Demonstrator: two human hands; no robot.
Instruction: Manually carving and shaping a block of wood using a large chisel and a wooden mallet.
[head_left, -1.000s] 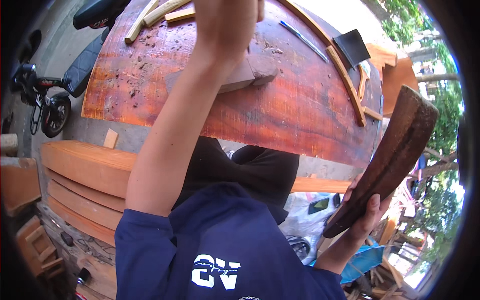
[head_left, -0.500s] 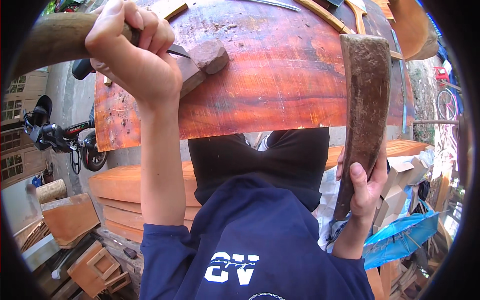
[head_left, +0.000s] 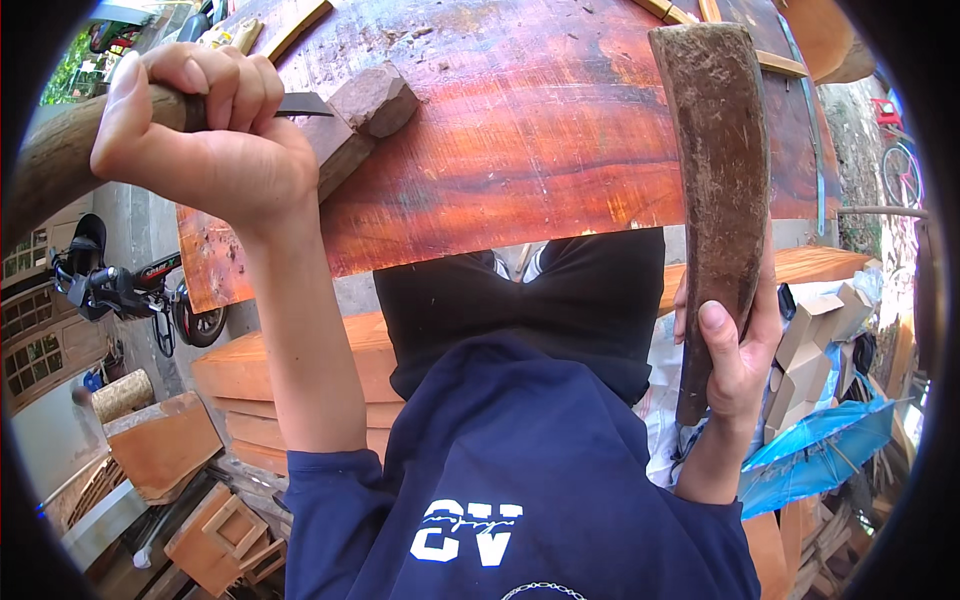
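My left hand (head_left: 215, 125) is raised over the table's left side. Its fingers are wrapped round a hand tool with a thick wooden handle (head_left: 60, 155) and a dark pointed metal blade (head_left: 305, 104). In the picture, the blade's tip appears close to a brown faceted block (head_left: 375, 98), which lies against a longer brown block (head_left: 342, 160) on the table. At the right, my right hand (head_left: 735, 345) closes round the narrow lower end of a worn brown wooden club (head_left: 715, 150). The club stands nearly upright, its broad end up. Part of the tool's handle is hidden in my left fist.
A reddish wooden tabletop (head_left: 530, 150) spans the front, with wood strips (head_left: 295, 30) and a metal ruler (head_left: 812, 130) near its edges. Stacked boards (head_left: 290, 365) lie below its left edge. A motorbike (head_left: 130, 285) is at far left; a blue umbrella (head_left: 820, 455) at lower right.
The view has shifted, and my left hand with the bladed tool appears farther left in the picture. The wooden club appears slightly higher and farther left. Both grips look unchanged.
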